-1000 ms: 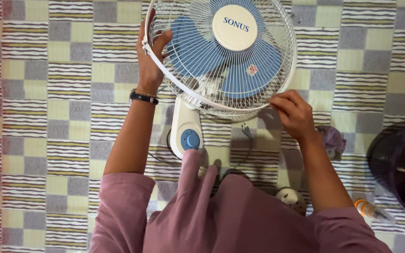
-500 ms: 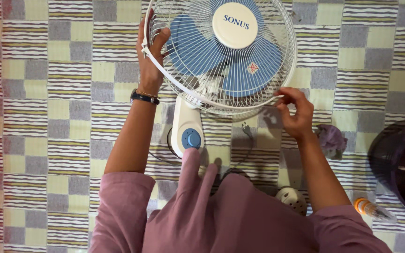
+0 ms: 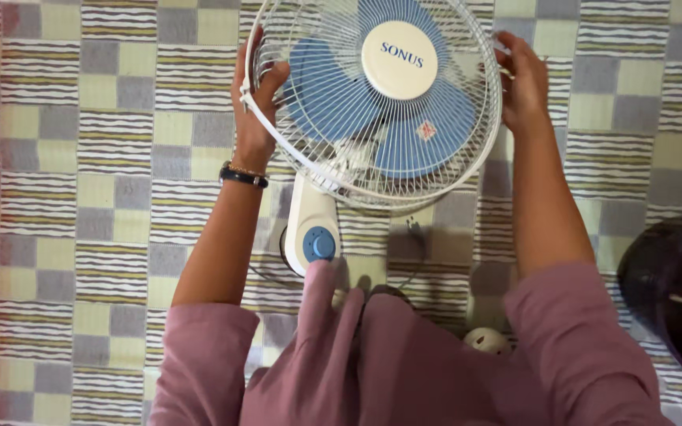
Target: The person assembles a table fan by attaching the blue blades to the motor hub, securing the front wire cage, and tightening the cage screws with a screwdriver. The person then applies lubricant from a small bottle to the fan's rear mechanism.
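A white fan (image 3: 372, 102) with blue blades and a white wire guard stands on a patterned mat. Its white base (image 3: 309, 225) carries a round blue knob (image 3: 321, 244). My left hand (image 3: 256, 95) grips the left rim of the guard, thumb over the front ring. My right hand (image 3: 521, 79) holds the right rim of the guard, fingers curled on the wires. A dark band sits on my left wrist.
The checked and striped mat (image 3: 104, 158) covers the floor. The fan's cord and plug (image 3: 414, 229) lie below the guard. A dark round object (image 3: 672, 284) sits at the right edge. A small white round part (image 3: 487, 341) lies by my right sleeve.
My right hand has risen from the lower right rim of the guard to its upper right rim. My left hand keeps its grip on the left rim.
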